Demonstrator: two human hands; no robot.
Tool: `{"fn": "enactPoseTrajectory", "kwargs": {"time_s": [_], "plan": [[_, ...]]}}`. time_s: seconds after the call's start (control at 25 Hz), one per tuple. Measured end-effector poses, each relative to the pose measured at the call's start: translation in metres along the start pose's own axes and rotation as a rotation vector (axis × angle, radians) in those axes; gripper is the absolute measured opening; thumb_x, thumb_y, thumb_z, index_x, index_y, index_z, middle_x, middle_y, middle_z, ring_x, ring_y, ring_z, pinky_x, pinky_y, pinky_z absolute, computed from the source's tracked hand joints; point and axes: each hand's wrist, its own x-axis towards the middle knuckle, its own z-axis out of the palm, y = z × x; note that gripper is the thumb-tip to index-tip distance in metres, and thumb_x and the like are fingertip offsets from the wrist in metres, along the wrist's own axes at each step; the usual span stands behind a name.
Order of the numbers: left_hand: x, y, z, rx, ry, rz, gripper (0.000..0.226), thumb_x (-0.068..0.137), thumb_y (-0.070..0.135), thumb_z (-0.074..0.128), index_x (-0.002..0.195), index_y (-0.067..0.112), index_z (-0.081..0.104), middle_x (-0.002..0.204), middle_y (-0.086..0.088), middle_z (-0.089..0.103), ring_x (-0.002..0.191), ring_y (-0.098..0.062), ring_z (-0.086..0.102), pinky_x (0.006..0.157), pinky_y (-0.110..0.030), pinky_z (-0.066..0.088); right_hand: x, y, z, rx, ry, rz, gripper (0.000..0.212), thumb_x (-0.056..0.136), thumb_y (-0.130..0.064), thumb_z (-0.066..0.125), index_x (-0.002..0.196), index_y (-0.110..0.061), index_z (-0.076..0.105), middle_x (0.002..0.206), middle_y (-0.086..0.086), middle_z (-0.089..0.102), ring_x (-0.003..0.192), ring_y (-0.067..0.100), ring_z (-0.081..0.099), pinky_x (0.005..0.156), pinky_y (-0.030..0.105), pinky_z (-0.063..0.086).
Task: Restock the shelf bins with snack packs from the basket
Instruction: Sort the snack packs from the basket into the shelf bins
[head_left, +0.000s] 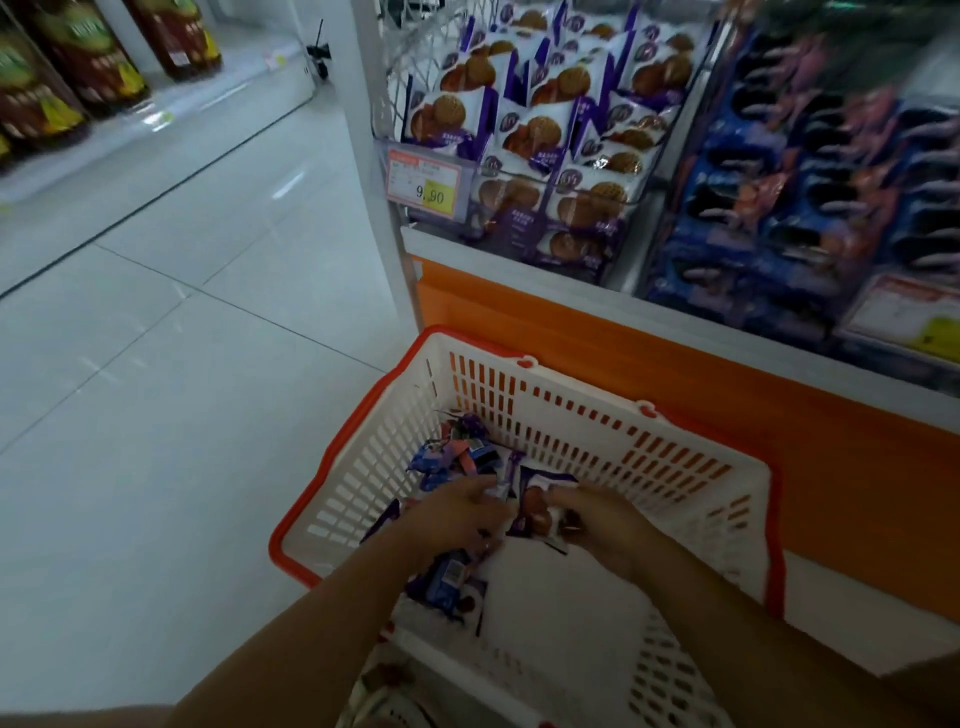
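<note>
Far left there's a shelf of dark bottles (78, 67) with yellow-green labels, and next to that just pale floor tiles (156, 312) running off down the aisle. Moving toward the middle, up top is a wire bin (415, 47) stuffed with purple-and-white cookie packs (545, 130), with a price tag (426, 179) reading 9.90 clipped at its lower left corner. Right below it on the floor sits the basket (597, 431), white mesh walls with a red rim, pushed up against the shelf's orange base panel (675, 374). Inside, a little heap of blue packs (452, 457) is bunched in the far left corner, and a few more packs (452, 577) lie under the left forearm. The left hand (457, 514) is palm down in the basket, fingers bent onto the pile at the left edge of a snack pack (535, 506); honestly I can't tell whether it has a real grip on anything. That pack is a purple cookie one like those in the wire bin, low in the basket between the two hands. The right hand (602, 525) has its fingers curled round the pack's right side, so that one is grasping it. Over on the right the next shelf bin (675, 182) holds dark blue packs (805, 182), pretty blurry, and there's a second price tag (904, 317) in front of it that's too smeared to read.
</note>
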Motion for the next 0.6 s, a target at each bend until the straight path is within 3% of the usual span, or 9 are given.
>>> {"fn": "enactPoseTrajectory", "kwargs": {"time_s": [0.04, 0.16, 0.28, 0.4, 0.48, 0.6], "plan": [[-0.006, 0.008, 0.004, -0.154, -0.027, 0.018, 0.056, 0.089, 0.032, 0.070, 0.140, 0.021, 0.048, 0.121, 0.004, 0.062, 0.107, -0.016, 0.062, 0.096, -0.037, 0.053, -0.010, -0.008, -0.003, 0.011, -0.032, -0.044, 0.004, 0.087, -0.010, 0.068, 0.087, -0.009, 0.063, 0.077, 0.008, 0.070, 0.079, 0.027, 0.065, 0.078, 0.040, 0.055], [-0.026, 0.029, 0.017, -0.299, -0.061, 0.122, 0.030, 0.088, 0.026, 0.071, 0.117, 0.022, 0.064, 0.118, 0.000, 0.068, 0.106, -0.014, 0.065, 0.087, -0.030, 0.056, -0.033, -0.031, -0.009, 0.008, -0.055, -0.164, 0.028, 0.084, -0.025, 0.072, 0.101, -0.004, 0.064, 0.097, 0.013, 0.071, 0.094, 0.026, 0.067, 0.091, 0.040, 0.055], [-0.040, 0.043, 0.023, -0.377, -0.007, 0.200, 0.029, 0.088, 0.022, 0.070, 0.116, 0.022, 0.065, 0.116, 0.002, 0.069, 0.107, -0.017, 0.065, 0.093, -0.034, 0.055, -0.049, -0.043, -0.012, 0.043, -0.063, -0.242, 0.030, 0.099, -0.038, 0.048, 0.116, -0.020, 0.064, 0.111, 0.004, 0.072, 0.104, 0.022, 0.067, 0.093, 0.042, 0.053], [-0.051, 0.054, 0.023, -0.436, 0.041, 0.242, 0.023, 0.087, 0.019, 0.071, 0.109, 0.023, 0.067, 0.110, 0.005, 0.072, 0.105, -0.017, 0.066, 0.093, -0.036, 0.055, -0.067, -0.053, -0.010, 0.045, -0.083, -0.283, 0.038, 0.101, -0.045, 0.035, 0.120, -0.027, 0.063, 0.110, 0.001, 0.072, 0.106, 0.021, 0.067, 0.090, 0.038, 0.052], [-0.058, 0.060, 0.023, -0.433, 0.063, 0.266, 0.024, 0.087, 0.018, 0.071, 0.110, 0.023, 0.068, 0.111, 0.004, 0.072, 0.105, -0.018, 0.067, 0.088, -0.033, 0.057, -0.079, -0.060, -0.006, 0.031, -0.092, -0.323, 0.034, 0.100, -0.041, 0.040, 0.122, -0.027, 0.062, 0.110, -0.001, 0.072, 0.105, 0.020, 0.067, 0.087, 0.036, 0.053], [-0.067, 0.072, 0.019, -0.336, 0.091, 0.319, 0.028, 0.086, 0.019, 0.072, 0.114, 0.024, 0.066, 0.111, 0.004, 0.072, 0.100, -0.014, 0.069, 0.082, -0.029, 0.058, -0.091, -0.073, 0.002, -0.129, -0.014, -0.397, 0.028, 0.091, -0.031, 0.062, 0.119, -0.028, 0.061, 0.109, -0.003, 0.071, 0.098, 0.016, 0.069, 0.083, 0.032, 0.056]]}}
